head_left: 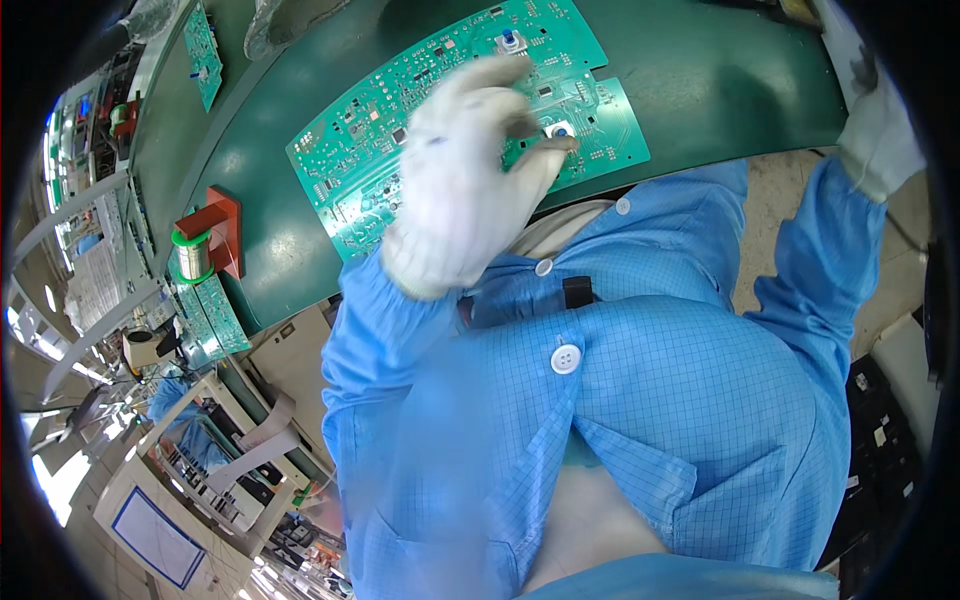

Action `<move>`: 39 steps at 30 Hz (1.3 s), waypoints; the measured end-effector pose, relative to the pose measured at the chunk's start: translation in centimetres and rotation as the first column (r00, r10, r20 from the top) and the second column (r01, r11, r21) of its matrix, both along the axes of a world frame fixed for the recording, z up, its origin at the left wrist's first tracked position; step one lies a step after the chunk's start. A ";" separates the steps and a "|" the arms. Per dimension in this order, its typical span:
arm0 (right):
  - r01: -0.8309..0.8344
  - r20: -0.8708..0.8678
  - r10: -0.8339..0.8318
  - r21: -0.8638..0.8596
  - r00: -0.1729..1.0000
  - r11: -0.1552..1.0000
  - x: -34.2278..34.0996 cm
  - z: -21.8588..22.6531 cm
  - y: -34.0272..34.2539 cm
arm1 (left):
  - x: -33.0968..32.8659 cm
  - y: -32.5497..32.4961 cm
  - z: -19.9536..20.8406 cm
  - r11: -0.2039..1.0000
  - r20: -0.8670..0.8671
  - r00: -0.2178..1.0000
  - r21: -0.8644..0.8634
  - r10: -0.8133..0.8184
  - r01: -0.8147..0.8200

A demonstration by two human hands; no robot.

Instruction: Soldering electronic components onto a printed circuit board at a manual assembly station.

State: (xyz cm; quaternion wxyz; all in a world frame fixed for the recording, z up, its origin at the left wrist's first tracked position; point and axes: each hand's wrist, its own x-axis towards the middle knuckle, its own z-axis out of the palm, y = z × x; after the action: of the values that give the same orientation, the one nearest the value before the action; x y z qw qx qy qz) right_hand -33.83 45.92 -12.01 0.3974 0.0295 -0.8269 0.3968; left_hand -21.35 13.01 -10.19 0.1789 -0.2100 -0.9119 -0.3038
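- circuit board, broad and green, lay flat on the green counter, close along its near edge.
- the left hand, in a white glove, was over the middle of that board; its thumb and fingers were bent and apart, with a gap between them.
- the left thumb's tip was at a blue-topped knob near the board's right end; whether it touched could not be told.
- a second blue-topped knob stood nearer the board's far edge, just beyond the index finger.
- the right hand, also gloved, was by the counter's right edge, near a pale panel; whether its fingers were together or clamped on anything could not be told.
- toward the counter's left edge, a wire spool with green rims sat against a red stand.
- a smaller board lay by the near left corner.
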 end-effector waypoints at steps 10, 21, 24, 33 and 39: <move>-0.576 0.173 0.611 -0.211 0.773 0.789 10.7 -3.3 -8.5 | -0.4 -2.6 7.3 0.924 0.245 0.897 -0.203 0.368 -0.323; -0.578 0.206 0.652 -0.324 0.730 0.749 10.4 -2.4 -8.9 | -4.3 0.5 9.4 0.883 0.037 0.939 -0.356 0.341 -0.306; -0.546 0.176 0.648 -0.404 0.741 0.734 9.8 -1.9 -9.8 | -5.6 -0.2 8.6 0.861 -0.060 0.935 -0.373 0.350 -0.346; -0.516 0.223 0.631 -0.409 0.743 0.753 9.2 -2.0 -11.1 | -7.4 0.9 8.6 0.809 -0.013 0.985 -0.568 0.172 -0.149; -0.588 0.170 0.621 -0.207 0.765 0.782 8.5 -2.7 -11.2 | -8.0 0.4 7.5 0.805 -0.047 0.983 -0.568 0.175 -0.171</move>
State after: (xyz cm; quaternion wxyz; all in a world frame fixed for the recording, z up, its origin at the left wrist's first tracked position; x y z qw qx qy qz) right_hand -25.35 34.71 -14.71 0.1514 0.2207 -0.7828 0.5618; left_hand -29.40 13.38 -2.65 0.1317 -0.1687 -0.9768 -0.0010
